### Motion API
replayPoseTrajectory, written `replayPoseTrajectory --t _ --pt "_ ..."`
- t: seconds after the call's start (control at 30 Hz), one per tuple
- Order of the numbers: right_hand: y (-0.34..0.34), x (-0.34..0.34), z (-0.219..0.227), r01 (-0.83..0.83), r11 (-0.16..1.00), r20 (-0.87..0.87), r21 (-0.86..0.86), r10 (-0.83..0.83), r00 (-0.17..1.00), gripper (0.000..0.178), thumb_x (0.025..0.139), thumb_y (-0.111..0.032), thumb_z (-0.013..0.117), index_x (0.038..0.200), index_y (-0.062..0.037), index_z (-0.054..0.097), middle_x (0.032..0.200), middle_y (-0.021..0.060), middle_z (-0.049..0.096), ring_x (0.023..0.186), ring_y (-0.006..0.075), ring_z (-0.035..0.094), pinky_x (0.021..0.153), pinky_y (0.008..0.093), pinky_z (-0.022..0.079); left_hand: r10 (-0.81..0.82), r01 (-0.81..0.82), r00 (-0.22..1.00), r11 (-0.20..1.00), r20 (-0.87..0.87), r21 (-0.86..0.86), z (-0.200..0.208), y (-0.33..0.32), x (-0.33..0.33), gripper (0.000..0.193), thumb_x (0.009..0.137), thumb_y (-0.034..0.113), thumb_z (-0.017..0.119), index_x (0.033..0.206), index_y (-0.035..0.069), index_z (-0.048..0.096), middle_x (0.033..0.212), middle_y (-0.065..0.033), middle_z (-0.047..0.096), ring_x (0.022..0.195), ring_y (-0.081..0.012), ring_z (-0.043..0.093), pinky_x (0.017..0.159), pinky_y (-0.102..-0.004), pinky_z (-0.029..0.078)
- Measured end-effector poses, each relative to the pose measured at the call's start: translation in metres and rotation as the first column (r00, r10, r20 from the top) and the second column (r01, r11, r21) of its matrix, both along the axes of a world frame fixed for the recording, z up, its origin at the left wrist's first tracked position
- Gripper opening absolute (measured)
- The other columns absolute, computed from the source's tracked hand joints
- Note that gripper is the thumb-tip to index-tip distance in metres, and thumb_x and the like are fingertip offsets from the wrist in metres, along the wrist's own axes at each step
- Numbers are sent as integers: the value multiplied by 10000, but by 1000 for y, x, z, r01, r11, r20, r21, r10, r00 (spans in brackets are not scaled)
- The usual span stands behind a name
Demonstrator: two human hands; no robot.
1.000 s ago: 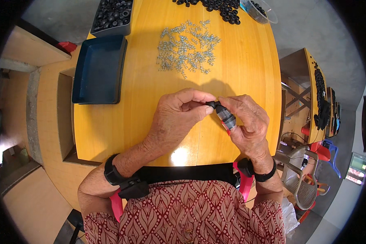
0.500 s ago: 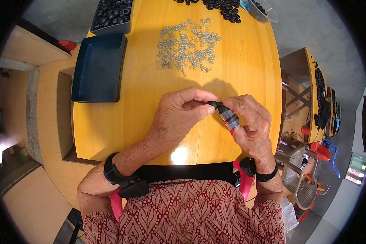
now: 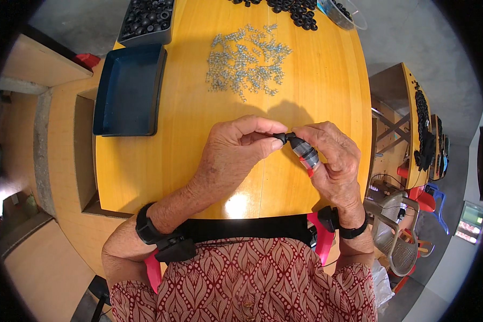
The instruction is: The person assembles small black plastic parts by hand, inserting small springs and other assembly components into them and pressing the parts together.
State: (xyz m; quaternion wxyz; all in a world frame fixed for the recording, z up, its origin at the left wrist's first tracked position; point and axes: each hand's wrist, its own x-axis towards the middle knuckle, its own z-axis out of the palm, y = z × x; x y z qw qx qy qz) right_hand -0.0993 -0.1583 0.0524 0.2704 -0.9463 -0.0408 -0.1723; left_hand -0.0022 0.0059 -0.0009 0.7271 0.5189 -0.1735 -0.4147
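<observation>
My left hand (image 3: 225, 150) pinches a small round black part (image 3: 279, 138) between thumb and fingertips. In my right hand (image 3: 335, 161) is a short handheld tool (image 3: 306, 152) with a black tapered nose, a clear band and red at its rear end. Its narrow tip meets the black part, or nearly so; the exact contact is hidden by my fingers. Both hands are above the near half of the yellow wooden table (image 3: 188, 112). Beyond them lies a loose spread of tiny silvery metal pieces (image 3: 247, 67), too small to name surely.
An empty dark blue tray (image 3: 126, 91) sits at the table's left edge. Behind it a grey bin (image 3: 145, 36) holds many round black parts. More black parts (image 3: 305, 20) lie at the far edge beside a clear plastic tub (image 3: 341, 16). A metal chair (image 3: 397, 236) stands on the right.
The tool in my right hand has shifted and tilted slightly, its rear end moving a little to the right. My left hand keeps the black part in nearly the same place.
</observation>
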Motion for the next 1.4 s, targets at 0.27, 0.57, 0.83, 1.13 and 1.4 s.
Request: replayPoseTrajectory --t 0.27,0.57,0.83,1.13,1.4 --pt "-2 -1 -2 2 998 -29 64 0 1000 261 709 73 631 960 6 640 826 138 640 769 290 636 686 333 509 17 -17 1000 1000 -15 -26 0 0 -1 206 866 -13 627 1071 -19 647 994 -32 651 928 -83 591 857 -218 478" --pt "-11 -2 -9 43 922 -78 384 -14 997 205 764 44 666 964 9 639 864 113 670 792 219 650 712 284 508 16 -16 1000 1000 -10 -3 1 0 -1 204 861 -20 625 1063 -20 648 978 -31 652 919 -84 595 850 -216 480" --pt "-3 -1 -4 37 975 -93 221 -16 996 292 697 86 618 975 0 641 865 130 663 808 276 656 720 313 520 15 -15 1000 1000 2 -6 1 0 0 208 857 -20 627 1064 -14 651 983 -31 652 926 -87 595 857 -225 481" --pt "2 1 0 -29 997 -10 -66 29 1000 315 668 30 669 981 4 642 830 139 630 743 298 623 668 364 500 47 -47 999 999 -9 -12 -4 -1 -3 181 845 1 645 1025 -23 649 936 -25 661 886 -73 601 804 -218 490" --pt "13 0 -4 -40 962 61 -269 59 996 383 629 -15 694 1003 32 624 776 118 576 685 278 585 647 366 471 62 -63 997 998 40 30 -4 -1 -2 192 853 10 626 1036 -39 657 924 -42 674 863 -82 604 780 -226 492"
